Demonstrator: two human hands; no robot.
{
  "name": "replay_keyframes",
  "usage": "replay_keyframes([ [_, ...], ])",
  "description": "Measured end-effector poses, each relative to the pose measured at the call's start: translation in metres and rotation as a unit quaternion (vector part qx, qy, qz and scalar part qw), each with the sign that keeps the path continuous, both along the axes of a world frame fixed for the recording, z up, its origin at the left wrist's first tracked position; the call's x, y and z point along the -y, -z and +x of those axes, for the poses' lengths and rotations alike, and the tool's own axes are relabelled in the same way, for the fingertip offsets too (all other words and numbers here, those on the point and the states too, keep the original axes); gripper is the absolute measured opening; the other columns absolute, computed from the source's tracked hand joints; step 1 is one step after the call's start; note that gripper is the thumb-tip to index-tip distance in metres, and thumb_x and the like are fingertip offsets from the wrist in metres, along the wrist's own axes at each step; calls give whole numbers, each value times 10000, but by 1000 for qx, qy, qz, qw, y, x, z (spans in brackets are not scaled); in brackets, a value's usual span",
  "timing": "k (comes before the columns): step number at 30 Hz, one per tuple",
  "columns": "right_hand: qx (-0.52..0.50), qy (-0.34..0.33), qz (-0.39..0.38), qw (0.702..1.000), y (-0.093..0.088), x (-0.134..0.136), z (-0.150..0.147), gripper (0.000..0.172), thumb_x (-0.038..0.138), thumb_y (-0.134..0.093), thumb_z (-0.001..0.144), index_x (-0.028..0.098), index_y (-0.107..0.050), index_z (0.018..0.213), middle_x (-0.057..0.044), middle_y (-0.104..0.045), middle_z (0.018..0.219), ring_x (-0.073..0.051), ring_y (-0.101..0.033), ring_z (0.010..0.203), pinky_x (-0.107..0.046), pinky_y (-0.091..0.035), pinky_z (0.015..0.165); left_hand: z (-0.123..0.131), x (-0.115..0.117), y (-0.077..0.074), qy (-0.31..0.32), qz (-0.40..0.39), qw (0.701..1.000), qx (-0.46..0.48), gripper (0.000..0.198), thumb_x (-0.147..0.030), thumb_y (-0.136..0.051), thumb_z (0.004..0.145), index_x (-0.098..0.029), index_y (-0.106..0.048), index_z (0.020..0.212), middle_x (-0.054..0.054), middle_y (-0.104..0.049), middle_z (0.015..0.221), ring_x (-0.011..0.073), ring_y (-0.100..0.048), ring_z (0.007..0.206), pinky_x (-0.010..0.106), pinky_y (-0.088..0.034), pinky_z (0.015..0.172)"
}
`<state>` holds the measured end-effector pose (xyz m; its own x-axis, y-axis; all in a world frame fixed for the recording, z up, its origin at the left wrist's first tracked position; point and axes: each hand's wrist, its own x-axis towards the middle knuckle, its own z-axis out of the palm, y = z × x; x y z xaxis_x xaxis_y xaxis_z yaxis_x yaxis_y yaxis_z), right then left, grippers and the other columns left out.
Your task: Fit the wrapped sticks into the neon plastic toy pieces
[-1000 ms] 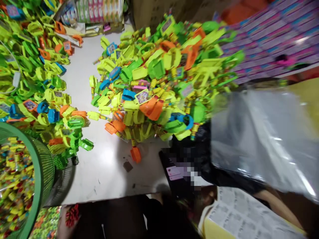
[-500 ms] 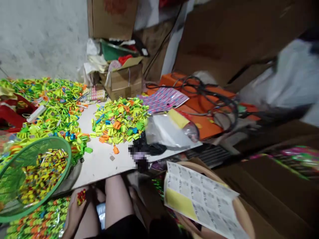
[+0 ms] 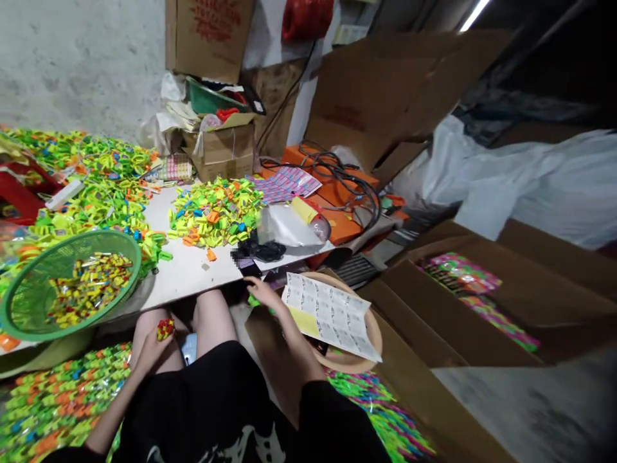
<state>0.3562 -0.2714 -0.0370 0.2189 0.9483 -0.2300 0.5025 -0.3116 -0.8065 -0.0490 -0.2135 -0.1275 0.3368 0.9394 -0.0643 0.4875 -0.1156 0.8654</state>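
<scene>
My left hand rests on my left knee, closed around a small bunch of red and yellow pieces. My right hand reaches forward under the table edge with fingers spread, holding nothing, beside a printed paper sheet that lies over a round tan basin. A white table in front of me carries piles of yellow, green, orange and blue plastic toy pieces. A green mesh basket at the left holds small yellow pieces.
A black item and a clear plastic bag lie on the table's right part. Orange boxes with black cables stand behind. Open cardboard boxes with coloured packs are at the right. Bags of coloured pieces lie on the floor.
The view pulled back and rose from close over the toy pile to the whole room. My right hand now shows, reaching forward beside the paper sheet.
</scene>
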Motion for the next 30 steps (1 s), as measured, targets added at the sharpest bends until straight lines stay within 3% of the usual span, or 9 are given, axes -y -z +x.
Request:
replay_keyframes([
  [5,144,-26,-84,986,22,-63,28,526,134,-464,877,190,-424,1399,-97,-571,1316,-218,-566,1153,-317,-408,1000,-15,26,23,-28,-7,999,-22,365,-424,-572,737,-143,-606,967,79,-702,949,241,-637,892,308,-503,786],
  [12,228,-77,-157,958,42,-102,43,561,146,-494,818,169,-472,1379,-115,-516,1368,-258,-564,1183,-305,-399,1010,-24,25,38,-81,-20,996,-33,416,-482,-583,732,-144,-574,975,76,-697,892,230,-647,847,285,-497,752],
  [16,247,-83,-179,949,43,-110,41,525,168,-496,816,168,-522,1341,-116,-542,1342,-264,-559,1192,-303,-409,1000,-26,16,44,-100,-26,994,-45,423,-493,-572,752,-140,-572,986,84,-697,904,229,-652,840,293,-496,758],
  [23,262,-76,-179,945,38,-105,43,540,207,-463,848,201,-463,1388,-115,-548,1340,-269,-555,1198,-320,-409,997,-27,14,52,-95,-55,993,-40,434,-482,-586,746,-145,-574,1019,98,-700,933,249,-653,883,333,-500,810],
  [30,228,-51,-180,956,36,-107,41,525,171,-506,830,190,-507,1355,-122,-594,1286,-289,-572,1170,-341,-420,985,-26,12,44,-125,-69,989,-34,474,-515,-604,721,-135,-592,1004,104,-706,934,251,-660,869,335,-511,786],
])
